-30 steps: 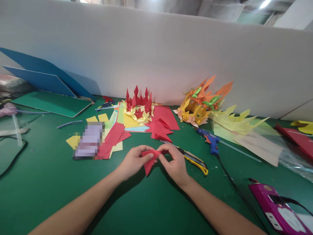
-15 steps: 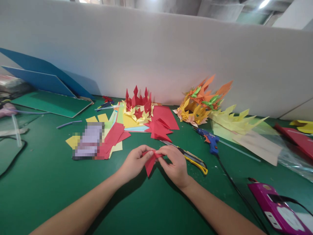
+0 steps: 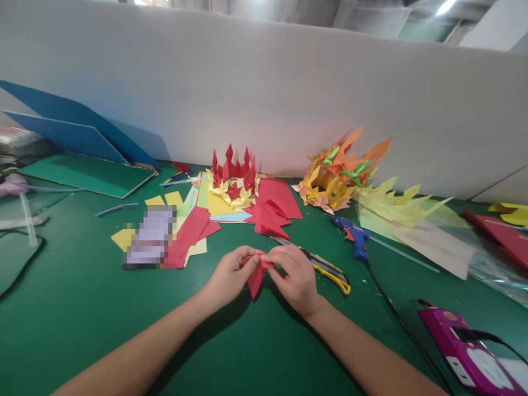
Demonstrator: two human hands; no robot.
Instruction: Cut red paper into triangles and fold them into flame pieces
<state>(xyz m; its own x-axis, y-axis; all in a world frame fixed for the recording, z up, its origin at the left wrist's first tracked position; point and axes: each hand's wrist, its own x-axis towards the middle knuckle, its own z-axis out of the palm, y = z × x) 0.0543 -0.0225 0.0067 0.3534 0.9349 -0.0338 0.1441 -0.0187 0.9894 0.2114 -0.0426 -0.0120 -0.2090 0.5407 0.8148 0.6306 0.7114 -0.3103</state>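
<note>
A folded piece of red paper (image 3: 255,282) is pinched between both hands above the green table, its point hanging down. My left hand (image 3: 231,273) grips its left side with thumb and fingers. On the right side, my right hand (image 3: 296,279) has its fingers closed on the same paper. A yellow and black utility knife (image 3: 328,270) lies just beyond my right hand. Folded red paper pieces (image 3: 270,219) lie past the fingertips, and red paper strips (image 3: 192,234) are to the left.
A red and yellow paper crown (image 3: 234,181) stands at the back, with orange paper crowns (image 3: 330,187) to its right. A blue glue gun (image 3: 355,236) trails its cord towards a magenta power strip (image 3: 462,346). Blue boards (image 3: 70,135) lean at the back left.
The hanging point of the red paper has shifted slightly to the right and looks narrower. Both hands keep hold of it and have barely moved.
</note>
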